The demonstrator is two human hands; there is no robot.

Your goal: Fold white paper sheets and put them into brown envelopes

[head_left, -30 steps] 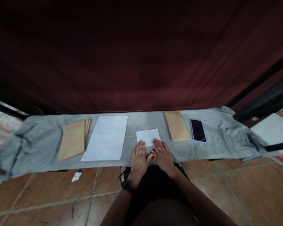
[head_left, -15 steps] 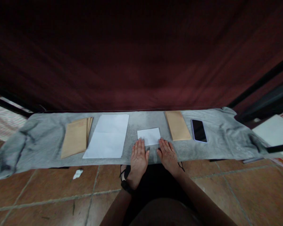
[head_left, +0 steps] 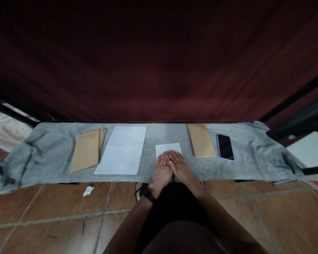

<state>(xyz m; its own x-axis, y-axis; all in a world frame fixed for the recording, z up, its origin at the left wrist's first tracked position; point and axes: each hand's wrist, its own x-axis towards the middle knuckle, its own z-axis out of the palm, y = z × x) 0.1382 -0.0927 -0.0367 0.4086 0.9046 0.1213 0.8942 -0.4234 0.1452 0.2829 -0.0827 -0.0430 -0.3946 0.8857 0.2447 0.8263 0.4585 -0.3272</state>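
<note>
A small white sheet of paper point(head_left: 169, 147), seemingly folded, lies on the grey cloth in front of me. My left hand point(head_left: 162, 173) rests flat on its near left part, fingers stretched forward. Flat on the right part is my right hand point(head_left: 180, 168), its fingertips meeting those of the left. Together they cover the paper's near edge. Left of them lie larger white sheets point(head_left: 123, 150) with a faint crease across. A stack of brown envelopes point(head_left: 201, 141) sits to the right of my hands.
A grey cloth point(head_left: 55, 148) covers the narrow table. More brown envelopes point(head_left: 85, 150) lie at the left, a phone point(head_left: 225, 147) at the right. A dark red curtain point(head_left: 159, 88) hangs behind. On the tiled floor is a white scrap point(head_left: 88, 190).
My hands have slid inward from the paper's two sides to its middle, and their fingertips now touch. The view has shifted slightly; the other things stay in place.
</note>
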